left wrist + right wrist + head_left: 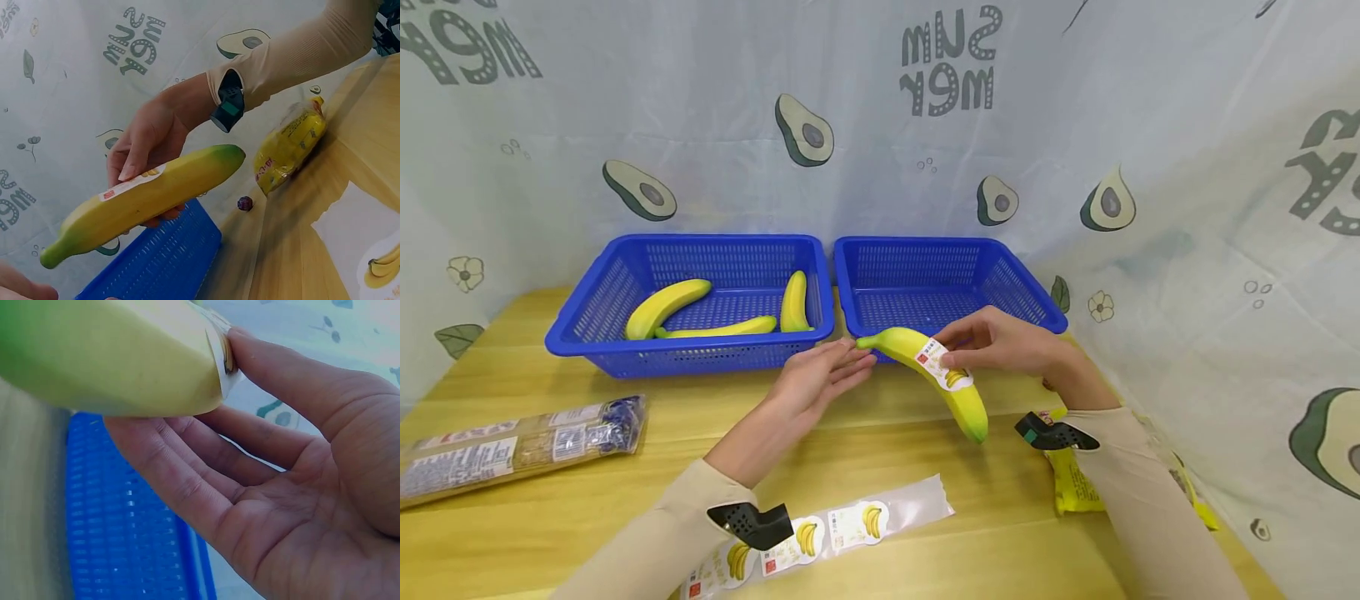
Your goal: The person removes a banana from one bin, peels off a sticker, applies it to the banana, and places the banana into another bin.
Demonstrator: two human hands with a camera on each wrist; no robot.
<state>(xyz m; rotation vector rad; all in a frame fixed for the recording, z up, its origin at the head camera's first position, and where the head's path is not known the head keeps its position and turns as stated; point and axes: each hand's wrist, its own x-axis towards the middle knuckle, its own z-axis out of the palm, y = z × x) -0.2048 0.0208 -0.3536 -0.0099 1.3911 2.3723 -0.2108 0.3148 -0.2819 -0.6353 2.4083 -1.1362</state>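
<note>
My right hand [1000, 343] holds a yellow banana [958, 407] with green ends, thumb on a white sticker [934, 361] that has printed bananas on it. In the right wrist view, the fingers [181, 469] support the fruit from below while the thumb presses the sticker. The banana is up in the air before the right basket, its stem pointing left. Close to that stem is my left hand [808, 383], its fingers fairly straight with nothing in them. Only a bit of the left hand [22, 284] enters the left wrist view.
Two blue baskets stand side by side; the left basket [700, 348] contains several bananas, beside the right basket [1030, 287]. A sticker strip [917, 500] lies in front. A long clear package [535, 442] is at left, a yellow bag [1075, 479] at right, and a small dark ball [245, 203] near it.
</note>
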